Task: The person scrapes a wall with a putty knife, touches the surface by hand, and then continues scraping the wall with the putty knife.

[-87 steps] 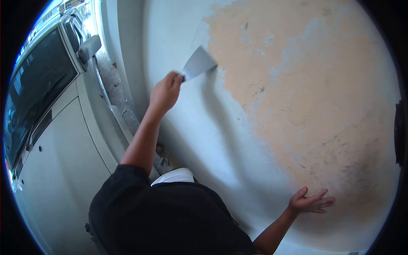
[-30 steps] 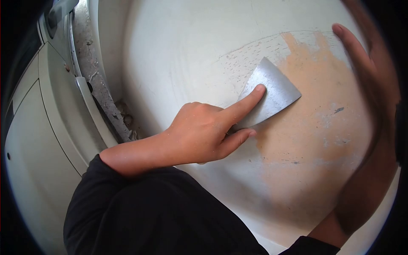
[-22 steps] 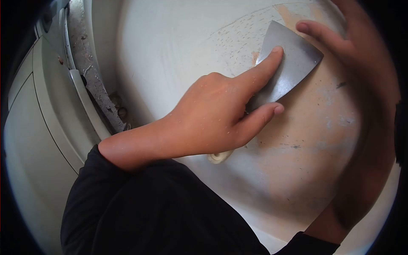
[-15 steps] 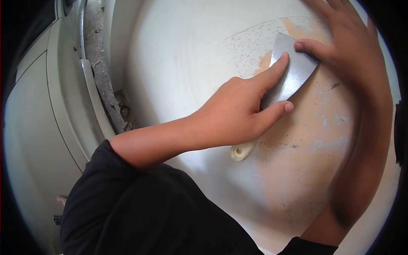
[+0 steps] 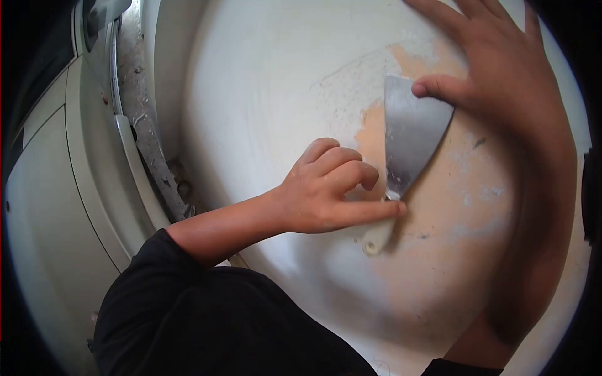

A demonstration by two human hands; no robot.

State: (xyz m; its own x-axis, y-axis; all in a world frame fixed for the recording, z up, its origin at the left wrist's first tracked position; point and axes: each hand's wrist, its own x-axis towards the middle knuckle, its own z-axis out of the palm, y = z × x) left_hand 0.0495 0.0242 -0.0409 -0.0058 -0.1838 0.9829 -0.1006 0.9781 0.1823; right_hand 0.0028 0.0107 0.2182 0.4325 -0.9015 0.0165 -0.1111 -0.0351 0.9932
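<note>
A putty knife lies against a pale curved surface (image 5: 251, 81) with orange-tan and grey patches. Its wide metal blade (image 5: 411, 128) points up, and its cream handle (image 5: 376, 241) points down. My left hand (image 5: 323, 191) has its fingers curled beside the knife, off the blade, with the thumb stretched across the neck of the handle. Higher up at the right, my right hand (image 5: 495, 69) is spread over the surface, its thumb tip resting on the blade's upper part.
A pale car-like body panel (image 5: 44, 194) with a trim strip runs down the left side. Between it and the curved surface lies a narrow gap of rough, littered ground (image 5: 141, 106). A black sleeve (image 5: 144, 294) covers my upper left arm.
The fingers of my left hand have come off the blade and curled, and that hand has moved left and down. The knife stands more upright, a little lower. My right thumb stays on the blade.
</note>
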